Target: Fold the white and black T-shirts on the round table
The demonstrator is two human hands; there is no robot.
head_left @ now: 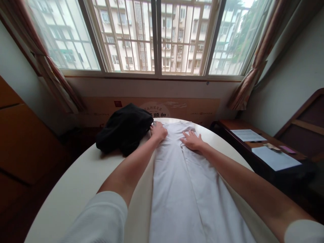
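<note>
Two hands: pressed on the white shirt, holding it smooth on the round table.
Left hand: curled, gripping the shirt's far edge, beside the black garment.
Right hand: spread flat, shirt's far end.

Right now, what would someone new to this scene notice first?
First the long white cloth garment, spread flat down the middle of the round cream table, with the left hand curled at its far left corner and the right hand pressed flat near its top. Just left of the left hand lies a crumpled black fabric heap. Behind, a wide barred window shows apartment blocks.
</note>
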